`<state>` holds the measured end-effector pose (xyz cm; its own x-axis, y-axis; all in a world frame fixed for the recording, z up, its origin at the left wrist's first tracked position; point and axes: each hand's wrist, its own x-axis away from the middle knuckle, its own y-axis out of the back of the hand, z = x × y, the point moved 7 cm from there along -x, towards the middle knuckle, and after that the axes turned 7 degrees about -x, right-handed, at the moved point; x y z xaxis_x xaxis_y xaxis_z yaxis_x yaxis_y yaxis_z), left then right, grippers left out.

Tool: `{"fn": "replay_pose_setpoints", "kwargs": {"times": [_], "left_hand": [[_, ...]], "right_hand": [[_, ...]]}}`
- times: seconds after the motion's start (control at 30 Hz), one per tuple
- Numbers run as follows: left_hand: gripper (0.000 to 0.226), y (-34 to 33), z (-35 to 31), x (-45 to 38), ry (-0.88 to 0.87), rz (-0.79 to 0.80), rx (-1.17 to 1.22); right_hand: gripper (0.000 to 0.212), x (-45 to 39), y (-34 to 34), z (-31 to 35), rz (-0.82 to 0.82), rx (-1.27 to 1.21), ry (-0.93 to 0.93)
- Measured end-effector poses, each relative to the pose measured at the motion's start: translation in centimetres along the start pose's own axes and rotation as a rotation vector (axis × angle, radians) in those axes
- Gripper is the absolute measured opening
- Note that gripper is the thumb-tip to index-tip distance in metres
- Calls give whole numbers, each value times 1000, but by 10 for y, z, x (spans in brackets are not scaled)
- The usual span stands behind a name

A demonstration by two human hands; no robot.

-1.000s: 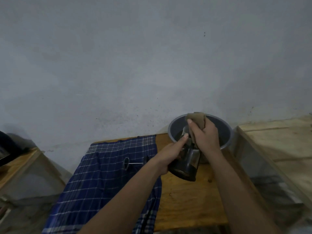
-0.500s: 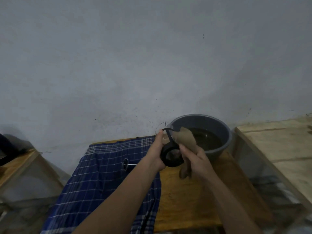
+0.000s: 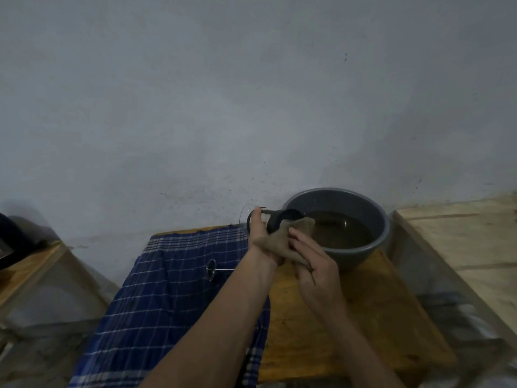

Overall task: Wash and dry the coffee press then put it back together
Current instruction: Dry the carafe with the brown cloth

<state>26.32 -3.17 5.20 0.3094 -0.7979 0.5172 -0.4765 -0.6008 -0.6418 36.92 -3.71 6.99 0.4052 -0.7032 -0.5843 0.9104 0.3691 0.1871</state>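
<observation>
Head view looks down at two bare arms over a small wooden bench (image 3: 349, 326). The left hand (image 3: 261, 236) holds the coffee press (image 3: 275, 219) up in the air, just left of a gray bowl (image 3: 363, 247). The press is tipped on its side, with its black handle on top and its open mouth facing the wall. The glass part is clear and hard to see. The grip of the left hand is wrapped around the press, with the thumb up by the black ring at the mouth.

A brown cloth (image 3: 288, 236) lies over the press and hangs down between the two hands. The right hand (image 3: 313, 267) pinches the cloth against the press. Its fingers are bent around the cloth, and one fingertip pokes up on top of it.

The gray bowl sits at the back of the bench, close to the wall (image 3: 251, 93). It has dark water (image 3: 341, 228) in it.

A blue checked cloth (image 3: 167, 289) covers the left part of the bench and hangs off the front. On it lies the plunger (image 3: 214, 269), a thin metal rod with a round screen at the end. The left arm covers part of the rod.

Another wooden top (image 3: 461, 233) stands to the right of the bench, and one more is at the far left.
</observation>
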Motion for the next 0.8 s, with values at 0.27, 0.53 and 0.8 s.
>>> {"fn": "replay_pose_setpoints", "kwargs": {"times": [0.27, 0.53, 0.8], "left_hand": [[63, 5, -2, 3, -35, -28, -62], [57, 33, -3, 4, 12, 49, -82], [76, 25, 5, 3, -41, 141, -319]], "right_hand": [[42, -9, -3, 6, 15, 93, 5], [29, -42, 43, 2, -242, -456, -372], [33, -37, -24, 11, 369, -334, -409]]}}
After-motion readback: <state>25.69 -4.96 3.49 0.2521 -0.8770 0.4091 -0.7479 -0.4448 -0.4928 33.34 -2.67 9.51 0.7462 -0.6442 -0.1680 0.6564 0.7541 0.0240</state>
